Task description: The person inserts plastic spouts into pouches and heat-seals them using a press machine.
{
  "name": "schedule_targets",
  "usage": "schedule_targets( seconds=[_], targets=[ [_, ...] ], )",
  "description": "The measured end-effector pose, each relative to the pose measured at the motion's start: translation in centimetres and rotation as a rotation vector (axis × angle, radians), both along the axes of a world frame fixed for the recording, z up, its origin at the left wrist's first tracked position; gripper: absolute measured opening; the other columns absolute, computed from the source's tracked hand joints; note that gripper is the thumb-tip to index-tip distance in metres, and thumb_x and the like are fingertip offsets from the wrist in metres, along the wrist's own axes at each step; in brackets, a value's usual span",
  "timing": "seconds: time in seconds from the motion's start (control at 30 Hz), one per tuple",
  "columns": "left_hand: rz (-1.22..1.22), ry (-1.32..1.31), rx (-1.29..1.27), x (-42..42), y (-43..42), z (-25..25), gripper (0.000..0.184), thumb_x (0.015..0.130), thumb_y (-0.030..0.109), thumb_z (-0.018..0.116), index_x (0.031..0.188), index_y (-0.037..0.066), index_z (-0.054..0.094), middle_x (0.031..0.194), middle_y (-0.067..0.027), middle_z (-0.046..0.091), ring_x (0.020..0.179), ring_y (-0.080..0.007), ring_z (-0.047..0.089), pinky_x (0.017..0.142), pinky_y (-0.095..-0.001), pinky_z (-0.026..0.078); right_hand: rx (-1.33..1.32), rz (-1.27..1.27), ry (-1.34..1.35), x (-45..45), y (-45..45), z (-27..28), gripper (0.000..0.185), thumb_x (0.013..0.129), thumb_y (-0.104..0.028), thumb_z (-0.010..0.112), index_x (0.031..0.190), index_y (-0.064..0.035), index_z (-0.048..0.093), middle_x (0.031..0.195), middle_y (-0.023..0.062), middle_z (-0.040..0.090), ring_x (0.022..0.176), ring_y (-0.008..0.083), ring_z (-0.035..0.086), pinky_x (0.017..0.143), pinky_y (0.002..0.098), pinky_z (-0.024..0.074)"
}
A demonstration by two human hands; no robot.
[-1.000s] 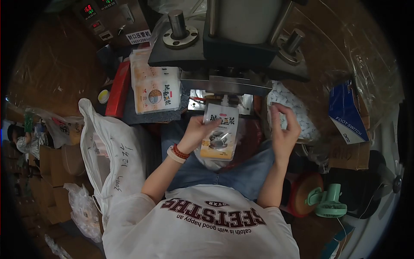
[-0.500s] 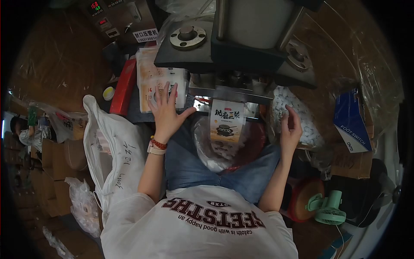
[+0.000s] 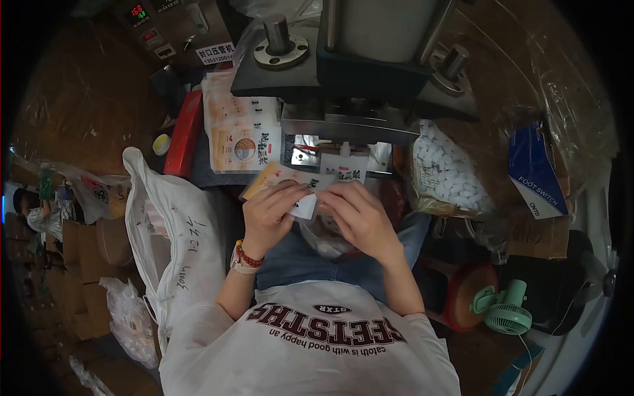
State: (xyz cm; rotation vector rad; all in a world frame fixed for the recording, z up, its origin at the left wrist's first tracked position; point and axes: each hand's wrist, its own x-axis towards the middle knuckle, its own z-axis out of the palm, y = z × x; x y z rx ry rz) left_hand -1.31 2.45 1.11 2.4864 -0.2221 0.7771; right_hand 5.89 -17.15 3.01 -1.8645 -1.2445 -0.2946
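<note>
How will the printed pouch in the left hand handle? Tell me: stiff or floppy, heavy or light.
The printed pouch is probably floppy: it appears to curve in the left hand. It looks thin and flat, so likely light.

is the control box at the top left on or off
On: the control box shows lit red and green digits.

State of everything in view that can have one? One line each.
Left hand: closed on a pouch
Right hand: fingertips at the pouch's edge; pinch unclear
Pouch: tilted, between the hands
Spouted pouch: at the press, spout up
Press: open or closed unclear
Pouch stack: overlapping, fanned
Display: lit
White sack: mouth open
Fan: running or not, unclear
</note>
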Motion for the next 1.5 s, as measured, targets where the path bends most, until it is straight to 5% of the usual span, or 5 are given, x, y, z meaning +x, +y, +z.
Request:
schedule_targets(
  seconds=[0.3,0.67,1.0,1.17,1.5],
  targets=[
    [-0.248,0.683,-0.941,3.4,-3.5,-4.0,0.023,0.088,0.019,0.069,0.096,-0.003,0.070,0.090,-0.0042,0.071,0.074,-0.0043,0.062,0.063,-0.0225,0.049,0.142,-0.387,0.164,1.4,-2.2,0.7,0.034,0.078,-0.005,0.071,0.111,-0.0011,0.063,0.103,0.0113,0.064,0.093,0.0230,0.060,0.083,0.0300,0.0467],
    [-0.193,0.802,-1.590,8.3,-3.3,-3.9,0.029,0.088,0.018,0.068,0.103,-0.006,0.065,0.099,-0.0101,0.069,0.085,-0.0138,0.066,0.073,-0.0260,0.052,-0.262,-0.843,0.228,9.2,-9.2,-6.0,0.030,0.084,-0.009,0.064,0.112,-0.0019,0.058,0.102,0.0161,0.060,0.091,0.0337,0.058,0.081,0.0411,0.0456],
    [0.535,0.153,0.516,3.2,4.8,-3.8,0.054,0.077,0.023,0.074,0.127,0.012,0.056,0.134,-0.0091,0.053,0.120,-0.0283,0.052,0.099,-0.0466,0.038,0.080,-0.933,0.212,7.8,-8.9,-5.6,0.027,0.079,-0.004,0.069,0.105,-0.0001,0.059,0.097,0.0113,0.056,0.071,0.0224,0.056,0.068,0.0328,0.0469],
    [0.154,0.232,0.164,-0.7,6.9,-5.1,0.051,0.067,-0.004,0.062,0.115,0.014,0.065,0.118,-0.0073,0.064,0.113,-0.0261,0.059,0.096,-0.0402,0.045,0.429,-0.548,0.548,3.8,-6.8,-0.7,0.027,0.076,0.001,0.073,0.102,-0.0004,0.065,0.099,0.0034,0.055,0.072,0.0080,0.051,0.064,0.0196,0.0415],
    [-0.097,0.033,0.009,-0.2,0.0,0.6,0.046,0.061,-0.005,0.057,0.103,0.007,0.068,0.100,-0.0064,0.070,0.096,-0.0259,0.066,0.079,-0.0331,0.054,-0.038,-0.067,0.014,-0.2,-0.7,0.0,0.037,0.075,-0.003,0.070,0.112,-0.0021,0.063,0.101,0.0105,0.059,0.087,0.0289,0.060,0.074,0.0364,0.0505]
  ],
)
